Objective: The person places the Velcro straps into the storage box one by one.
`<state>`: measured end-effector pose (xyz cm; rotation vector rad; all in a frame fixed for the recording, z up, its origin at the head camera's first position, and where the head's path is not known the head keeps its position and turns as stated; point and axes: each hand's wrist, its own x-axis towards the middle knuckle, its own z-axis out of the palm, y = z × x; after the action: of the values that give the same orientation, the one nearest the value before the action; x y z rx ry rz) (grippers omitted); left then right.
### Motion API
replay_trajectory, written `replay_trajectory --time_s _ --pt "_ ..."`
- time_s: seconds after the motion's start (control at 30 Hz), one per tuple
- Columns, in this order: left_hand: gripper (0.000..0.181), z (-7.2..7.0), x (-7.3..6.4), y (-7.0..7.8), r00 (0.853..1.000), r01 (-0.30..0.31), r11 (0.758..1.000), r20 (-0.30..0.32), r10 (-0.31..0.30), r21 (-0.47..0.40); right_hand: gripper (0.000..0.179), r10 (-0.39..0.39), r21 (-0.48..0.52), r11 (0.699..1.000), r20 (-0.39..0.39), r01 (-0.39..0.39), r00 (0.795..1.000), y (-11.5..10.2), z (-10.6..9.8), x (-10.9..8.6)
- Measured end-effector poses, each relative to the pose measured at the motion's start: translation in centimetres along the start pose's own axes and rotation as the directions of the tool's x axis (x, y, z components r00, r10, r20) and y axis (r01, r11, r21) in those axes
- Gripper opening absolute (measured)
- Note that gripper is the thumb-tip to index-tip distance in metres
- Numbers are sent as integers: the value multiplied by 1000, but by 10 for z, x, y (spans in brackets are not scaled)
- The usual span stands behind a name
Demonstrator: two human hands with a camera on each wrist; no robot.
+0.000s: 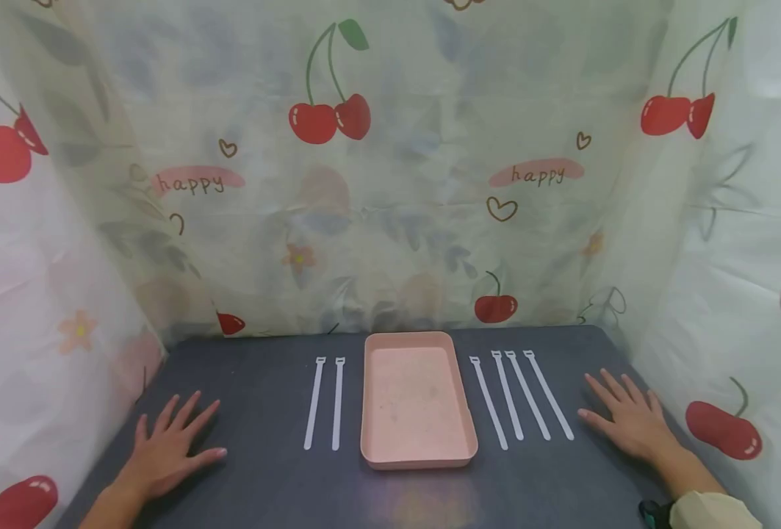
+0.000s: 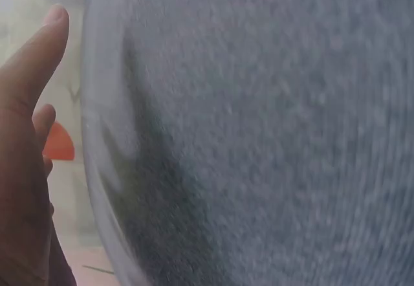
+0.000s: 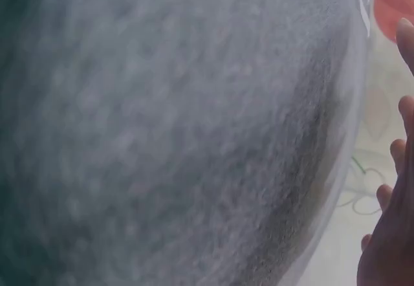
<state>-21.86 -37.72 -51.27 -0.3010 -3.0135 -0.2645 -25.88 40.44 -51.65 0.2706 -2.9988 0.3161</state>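
Observation:
My left hand [image 1: 168, 452] is at the left side of the dark grey table, fingers spread and straight, holding nothing. On the right side my right hand [image 1: 631, 419] has its fingers spread the same way, with nothing in it. Between them lies a shallow pink tray [image 1: 372, 397]. Two white straps [image 1: 314, 404] with slotted heads, like cable ties, lie left of the tray, heads toward the back. Several more such straps [image 1: 527, 397] lie to its right, the outermost nearest my right hand. Both wrist views show mostly blurred table surface, with the left fingers [image 2: 39, 59] and right fingers [image 3: 406, 118] at the edges.
A pale curtain [image 1: 397, 184] printed with cherries, hearts and "happy" hangs behind the table [image 1: 258, 411] and along both sides. Beside my right wrist a dark band [image 1: 654, 513] shows at the end of a cream sleeve [image 1: 714, 510].

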Motion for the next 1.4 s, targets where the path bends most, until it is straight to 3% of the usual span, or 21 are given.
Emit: replay_trajectory --time_s 0.33,0.47,0.73,0.97,1.13,1.3,1.4 --pt "80 -2 4 25 999 -12 997 -30 10 -74 74 -17 59 998 -34 19 999 -7 2 6" --pt "80 0 3 35 999 -27 996 -46 23 -87 71 -18 130 991 -59 25 998 -17 3 11" --pt "85 6 0 51 992 -102 992 -83 95 -77 63 -62 344 931 -178 121 982 -36 2 24" --pt "85 7 5 71 994 -103 985 -54 96 -135 67 63 391 920 -106 -16 992 -51 3 33" --pt "83 7 8 85 994 -100 975 -67 88 -198 69 126 431 898 -62 -87 990 -62 3 38" --pt "79 8 14 101 993 -99 951 -90 76 -294 73 221 469 863 -10 -190 975 -69 3 40" --pt "73 9 17 111 988 -118 922 -141 71 -369 73 271 509 828 5 -236 962 -72 5 42"
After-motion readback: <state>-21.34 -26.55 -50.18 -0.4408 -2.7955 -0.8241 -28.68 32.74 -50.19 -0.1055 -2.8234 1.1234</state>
